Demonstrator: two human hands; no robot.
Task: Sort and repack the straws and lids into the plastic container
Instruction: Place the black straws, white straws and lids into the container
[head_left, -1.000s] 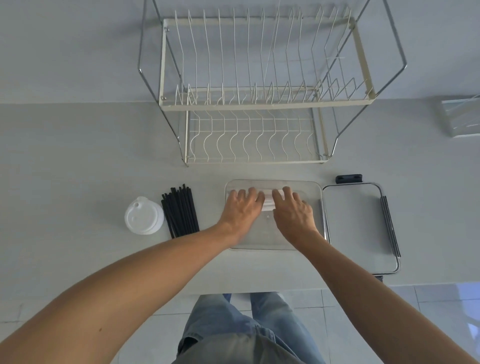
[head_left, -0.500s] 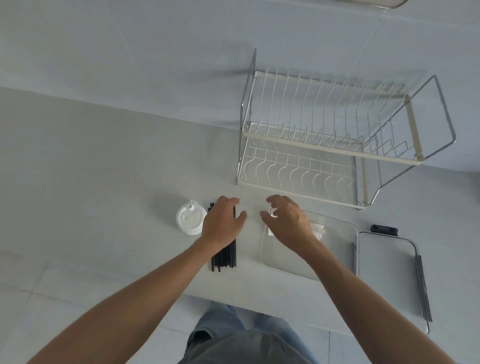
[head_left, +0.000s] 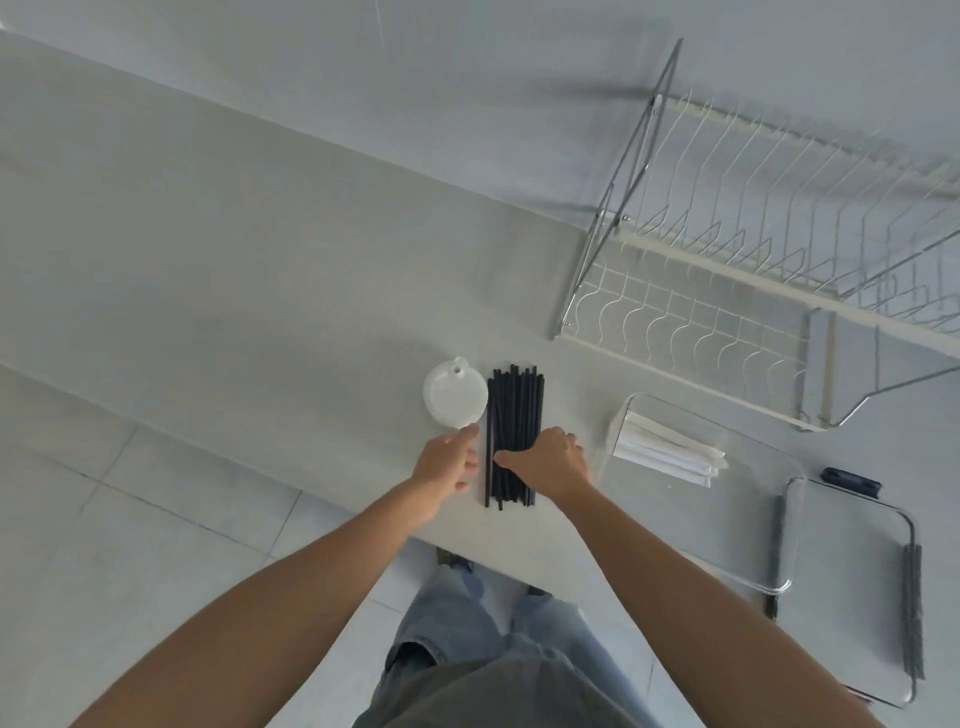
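Grey surface (head_left: 311, 291): black straws (head_left: 514, 415) are lying near its front edge, long axis running front to back. I am laying my right hand (head_left: 553, 460), fingers extended, across them; my left hand (head_left: 447, 462), released, is flanking them below the white lids (head_left: 455, 394).

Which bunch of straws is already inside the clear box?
The white paper-wrapped straws, lying in the plastic container. The black straws lie on the counter beside the white lid, under the hands.
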